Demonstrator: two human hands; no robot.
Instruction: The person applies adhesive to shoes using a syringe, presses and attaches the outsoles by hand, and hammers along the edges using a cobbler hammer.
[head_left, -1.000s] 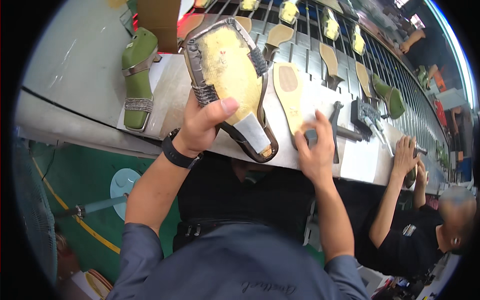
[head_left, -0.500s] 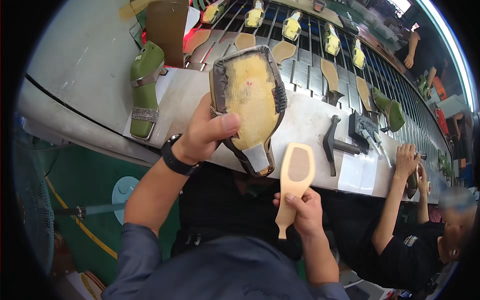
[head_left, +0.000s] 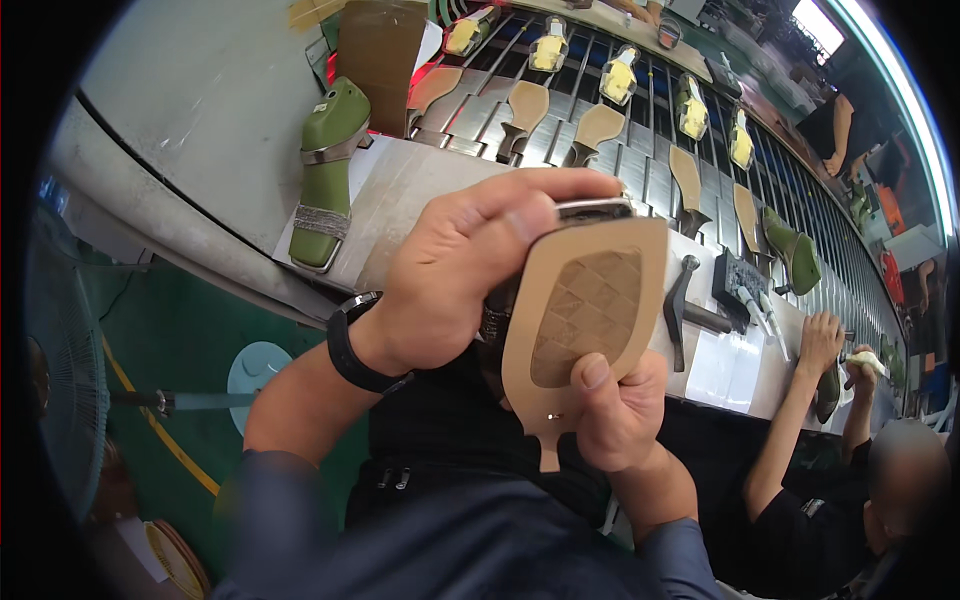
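Raised in front of my body is a tan shoe sole (head_left: 592, 305), its patterned tread side toward me. My right hand (head_left: 625, 412) pinches its lower right edge, thumb on the face. My left hand (head_left: 445, 265) wraps round the lasted shoe (head_left: 594, 209), which shows only as a dark, shiny edge; the sole and my fingers hide the rest. Sole and shoe overlap closely; whether they are pressed together I cannot tell. A green shoe last with straps (head_left: 325, 175) stands on the bench, left of my left hand.
A hammer (head_left: 682, 300), a black block with white pens (head_left: 740, 280) and a white paper sheet (head_left: 722, 365) lie on the bench. Beyond, a slatted conveyor (head_left: 630, 150) carries soles and lasted shoes. A co-worker (head_left: 810, 480) sits at the right; a fan (head_left: 60, 370) stands lower left.
The sole has come up against the lasted shoe and turned its tread side toward me. My left hand has turned the shoe, hiding its yellow underside. The whole view has shifted slightly.
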